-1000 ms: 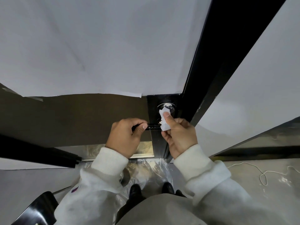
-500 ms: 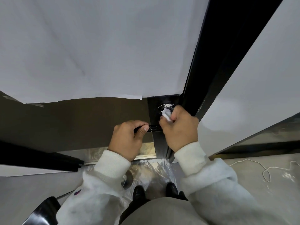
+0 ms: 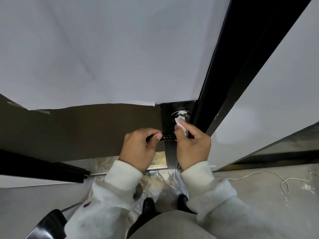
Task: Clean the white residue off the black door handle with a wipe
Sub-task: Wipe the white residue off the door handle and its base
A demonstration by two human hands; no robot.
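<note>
My left hand [image 3: 139,149] wraps the free end of the black door handle [image 3: 168,136], so only a short stretch of the lever shows between my two hands; my curled fingers hide the rest. That exposed stretch is glossy black with a mottled, speckled sheen. My right hand [image 3: 193,145] covers the lever's other end, and I cannot tell how the lever meets the round base [image 3: 180,114] behind it.

The base is a dark, shiny disc on the black door stile, just beyond my right hand. A white crust [image 3: 181,111] streaks its upper rim. The lower part of the disc is covered by the wipe [image 3: 181,124], a small crumpled white scrap, thin and soft-looking, that my right grip pinches between thumb and fingertips, its top edge lying against the base. How much of the wipe is folded inside my palm is hidden.

White paper sheeting [image 3: 103,49] covers the door above, with a dull brown panel [image 3: 77,131] below it. Both cuffs are thick, fuzzy, off-white knit. Crinkled clear plastic film [image 3: 160,185] lies on the floor near my black shoes [image 3: 148,204], which my knees partly cut off. A thin white cord [image 3: 283,183] loops on the floor to the right. A glossy black curved object at the near left is cropped by the frame, and I cannot identify it.
</note>
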